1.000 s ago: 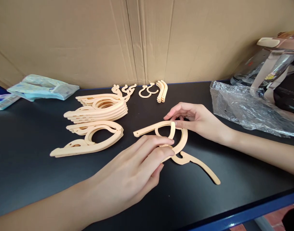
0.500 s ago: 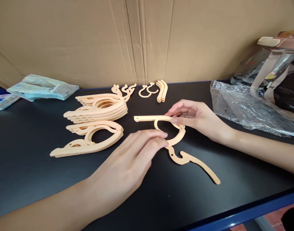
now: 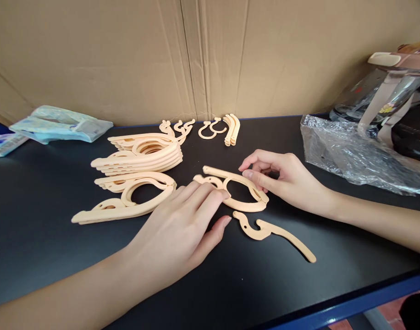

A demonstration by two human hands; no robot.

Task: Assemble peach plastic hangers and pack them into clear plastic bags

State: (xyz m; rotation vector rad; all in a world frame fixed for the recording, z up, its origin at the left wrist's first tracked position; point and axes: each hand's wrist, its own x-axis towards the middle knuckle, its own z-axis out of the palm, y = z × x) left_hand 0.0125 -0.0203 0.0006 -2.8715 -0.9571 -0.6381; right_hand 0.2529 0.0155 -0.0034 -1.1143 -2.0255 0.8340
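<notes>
A peach plastic folding hanger (image 3: 246, 207), its arms folded in around a rounded loop, lies on the dark table between my hands. Across its left part rests my left hand (image 3: 182, 224), fingers stretched out over it and thumb held apart, hiding some of the hanger. By the hanger's right end is my right hand (image 3: 279, 176), fingers loosely curled and thumb apart, the lower fingertips at its edge. Nearer to me lies a loose curved hanger piece (image 3: 285, 233) with a hook-shaped end, touched by neither hand.
Left of my hands are a single folded pair (image 3: 144, 212) and a taller stack of folded hangers (image 3: 144, 166). Loose hooks (image 3: 207, 133) and short curved arms (image 3: 232, 130) lie at the back, before a cardboard wall (image 3: 127, 59). Clear plastic (image 3: 340, 156) and a bottle (image 3: 364, 96) stand right, tissue packs (image 3: 58, 126) left.
The hanger's long arm has swung in and the hanger has shifted slightly toward me. My left hand has moved left onto it. My right hand has loosened and dropped back a little.
</notes>
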